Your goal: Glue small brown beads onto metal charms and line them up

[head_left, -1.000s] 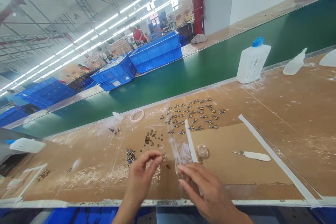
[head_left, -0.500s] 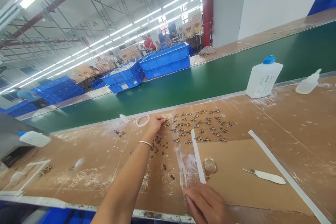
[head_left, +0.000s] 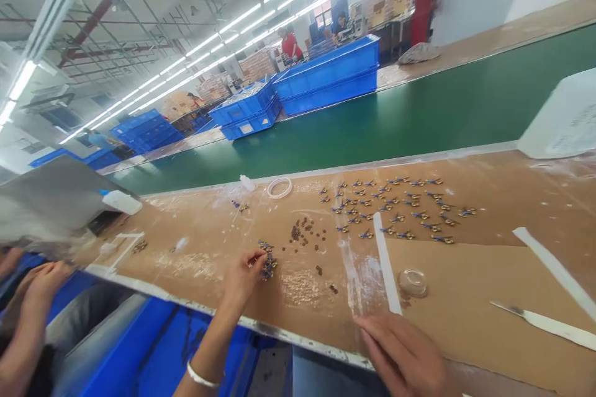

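Note:
My left hand rests at the near part of the brown worktop, its fingertips pinched at a small heap of blue and gold parts. Whether a part sits between the fingers is too small to see. My right hand lies flat near the table's front edge, fingers stretched out, just below a white strip. Further back, rows of small blue and gold pieces are laid out. A scatter of dark round beads lies between the heap and the rows.
A clear shallow dish and a white-handled knife lie to the right. A tape ring sits by the green conveyor belt. Blue crates stand beyond. Another person's hands are at the far left.
My left hand has drawn back from the far rows near the tape ring to the blue and gold heap close to me. The view has swung left and down.

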{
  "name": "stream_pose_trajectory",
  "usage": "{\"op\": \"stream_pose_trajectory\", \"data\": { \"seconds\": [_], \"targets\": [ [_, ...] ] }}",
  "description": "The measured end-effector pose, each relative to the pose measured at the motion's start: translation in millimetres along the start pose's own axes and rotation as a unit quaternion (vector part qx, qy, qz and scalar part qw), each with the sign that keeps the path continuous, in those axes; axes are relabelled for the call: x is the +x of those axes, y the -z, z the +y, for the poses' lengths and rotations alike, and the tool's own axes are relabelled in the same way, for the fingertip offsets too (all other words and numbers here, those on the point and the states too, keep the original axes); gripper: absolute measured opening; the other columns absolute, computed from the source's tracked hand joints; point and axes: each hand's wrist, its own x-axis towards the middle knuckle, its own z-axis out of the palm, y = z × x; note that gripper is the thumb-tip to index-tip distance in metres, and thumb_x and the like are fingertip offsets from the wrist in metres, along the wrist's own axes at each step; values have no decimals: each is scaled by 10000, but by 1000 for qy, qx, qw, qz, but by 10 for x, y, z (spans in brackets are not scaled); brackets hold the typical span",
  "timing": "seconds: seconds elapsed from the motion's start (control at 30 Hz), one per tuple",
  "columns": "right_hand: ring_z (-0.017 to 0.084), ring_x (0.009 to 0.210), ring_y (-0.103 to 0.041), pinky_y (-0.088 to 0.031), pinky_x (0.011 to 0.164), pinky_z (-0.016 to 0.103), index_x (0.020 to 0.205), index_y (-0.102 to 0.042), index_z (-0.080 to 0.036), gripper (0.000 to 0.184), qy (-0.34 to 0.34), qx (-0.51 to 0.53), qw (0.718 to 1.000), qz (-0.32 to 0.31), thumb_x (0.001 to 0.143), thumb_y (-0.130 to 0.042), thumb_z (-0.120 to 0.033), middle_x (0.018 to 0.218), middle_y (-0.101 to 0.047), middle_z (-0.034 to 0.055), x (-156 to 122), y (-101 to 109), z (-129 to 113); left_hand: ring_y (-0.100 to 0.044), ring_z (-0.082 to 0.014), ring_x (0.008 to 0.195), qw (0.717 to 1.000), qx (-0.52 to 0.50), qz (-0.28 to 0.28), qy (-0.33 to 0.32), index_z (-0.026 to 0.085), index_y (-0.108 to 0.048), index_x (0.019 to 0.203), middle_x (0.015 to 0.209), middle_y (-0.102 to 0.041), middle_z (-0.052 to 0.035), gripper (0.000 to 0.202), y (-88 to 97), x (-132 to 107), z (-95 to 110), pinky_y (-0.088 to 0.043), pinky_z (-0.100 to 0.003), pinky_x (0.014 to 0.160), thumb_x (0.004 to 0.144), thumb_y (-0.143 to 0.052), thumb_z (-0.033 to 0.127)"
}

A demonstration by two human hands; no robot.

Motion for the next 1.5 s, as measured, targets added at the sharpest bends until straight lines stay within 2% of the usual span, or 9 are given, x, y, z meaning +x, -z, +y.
{"op": "stream_pose_trajectory", "data": {
  "seconds": [0.2,0.33,0.47,0.63,0.8,1.0,1.17,1.37,1.5],
  "targets": [
    [169,789,-722,-597,723,261,1159,-657,-191,256,4,20,1000,-17,946,-524,-140,917,-747,57,-21,21,11,-703,-238,785,998,56,19,25,242,-792,835,835,-796,-39,191,75,-224,-307,-499,-329,747,800,-620,318],
    [173,799,-723,-591,728,264,1186,-667,-220,260,24,12,999,-30,982,-507,-206,939,-750,49,-22,53,25,-699,-230,865,998,65,19,4,228,-789,929,947,-783,-65,211,38,7,-308,-503,-340,821,851,-595,260],
    [174,826,-722,-585,749,262,1198,-672,-236,272,24,8,999,-37,1008,-481,-275,966,-747,49,-41,71,39,-683,-218,1012,998,43,-24,-45,232,-795,923,1088,-749,-64,241,24,321,-253,-488,-321,939,819,-600,133],
    [171,834,-719,-583,757,256,1183,-677,-227,259,24,-1,999,-29,999,-498,-268,946,-746,48,-47,60,33,-677,-215,980,994,6,-79,-75,223,-784,783,949,-753,-48,198,57,498,-222,-488,-317,949,717,-651,93],
    [152,794,-710,-576,747,245,1126,-660,-181,218,17,-9,1000,-2,986,-492,-187,903,-744,45,-15,24,10,-680,-216,803,997,-43,-46,-42,194,-720,706,757,-733,-34,56,129,396,-172,-524,-353,838,706,-665,202],
    [138,735,-677,-549,702,246,1092,-634,-178,227,-23,9,1000,6,985,-443,-120,843,-720,37,45,8,-60,-687,-176,724,984,-164,-61,-37,172,-696,904,763,-743,-35,277,1,-75,370,-548,-306,726,759,-700,408],
    [150,726,-625,-496,673,269,1037,-626,-176,214,-74,35,997,-12,989,-422,-129,801,-670,44,48,0,-92,-645,-116,612,935,-336,-115,7,161,-720,813,643,-710,-5,253,-294,-471,967,-522,-219,638,673,-847,328],
    [155,684,-528,-410,653,283,952,-611,-175,191,-103,45,993,-20,976,-425,-135,757,-615,22,11,69,-78,-666,-116,617,925,-344,-162,12,167,-774,809,630,-729,-19,243,-627,-593,1294,-540,-198,651,652,-874,324],
    [153,711,-529,-405,682,284,886,-595,-178,180,-114,27,993,-26,973,-442,-140,762,-613,14,-16,128,-44,-663,-114,615,935,-303,-179,-42,189,-780,844,663,-736,-7,217,-806,-632,1464,-543,-189,617,675,-854,303]
  ]
}}
